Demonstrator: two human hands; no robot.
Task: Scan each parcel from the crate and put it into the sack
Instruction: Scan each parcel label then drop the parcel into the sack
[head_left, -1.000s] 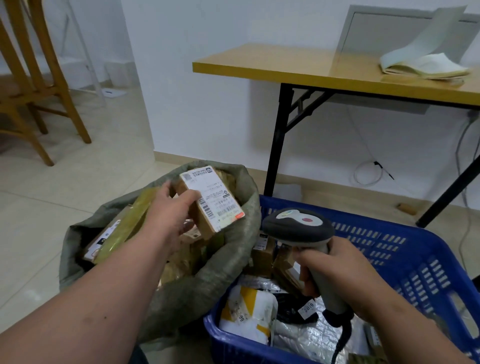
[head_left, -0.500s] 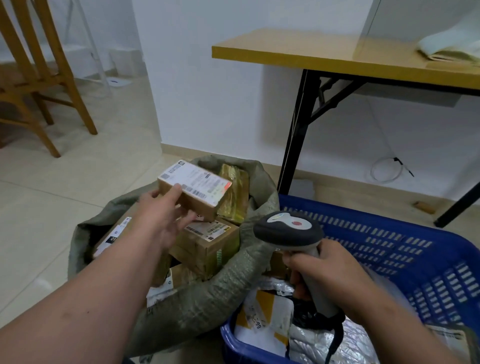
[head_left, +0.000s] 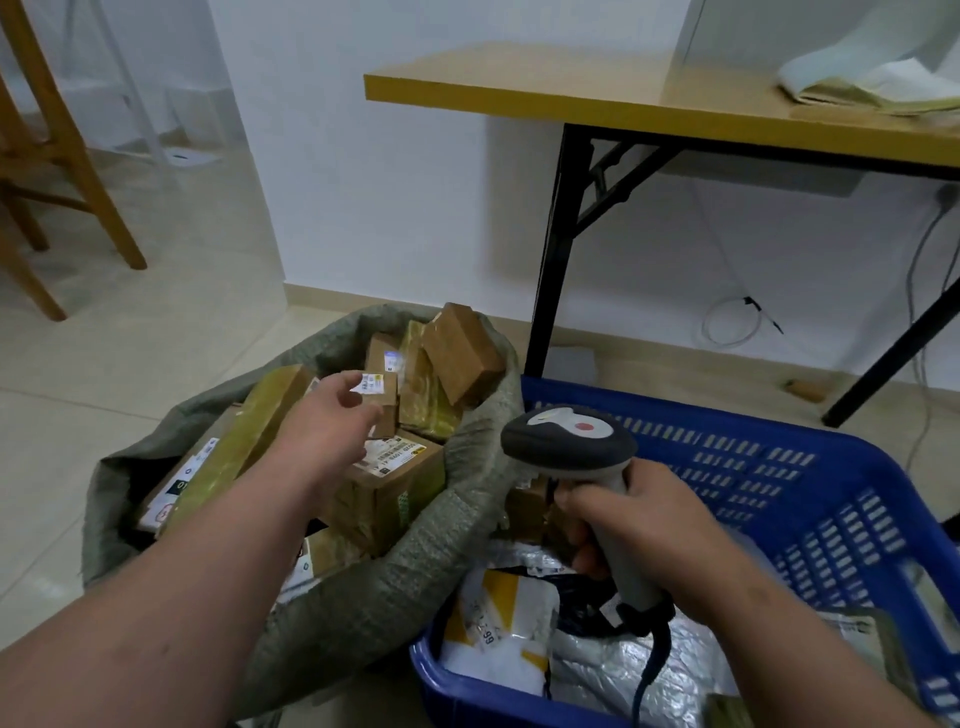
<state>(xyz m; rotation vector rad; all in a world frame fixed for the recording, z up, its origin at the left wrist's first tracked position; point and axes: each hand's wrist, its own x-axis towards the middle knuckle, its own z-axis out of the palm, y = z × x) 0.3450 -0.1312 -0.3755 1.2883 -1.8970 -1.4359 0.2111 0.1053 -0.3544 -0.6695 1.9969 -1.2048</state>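
Note:
A grey-green woven sack (head_left: 374, 587) stands on the floor at the left, full of brown cardboard parcels. My left hand (head_left: 322, 421) hovers over its mouth with fingers relaxed and holds nothing. A plain brown box (head_left: 460, 353) lies tilted at the sack's far rim, beyond my fingers. The blue plastic crate (head_left: 779, 447) sits to the right and holds a white and yellow mailer (head_left: 498, 623), a silver mailer (head_left: 613, 670) and small boxes. Over the crate my right hand (head_left: 639, 519) grips the handle of a grey barcode scanner (head_left: 569, 441), whose head points towards the sack.
A yellow-topped folding table (head_left: 623, 98) with black legs (head_left: 561, 249) stands behind the crate, papers (head_left: 872, 83) on top. A wooden chair (head_left: 62, 156) is at the far left. A coiled cable (head_left: 732, 322) lies by the wall.
My left hand carried the labelled box over the sack and let it go; the hand is now without a parcel. The right hand kept hold of the scanner.

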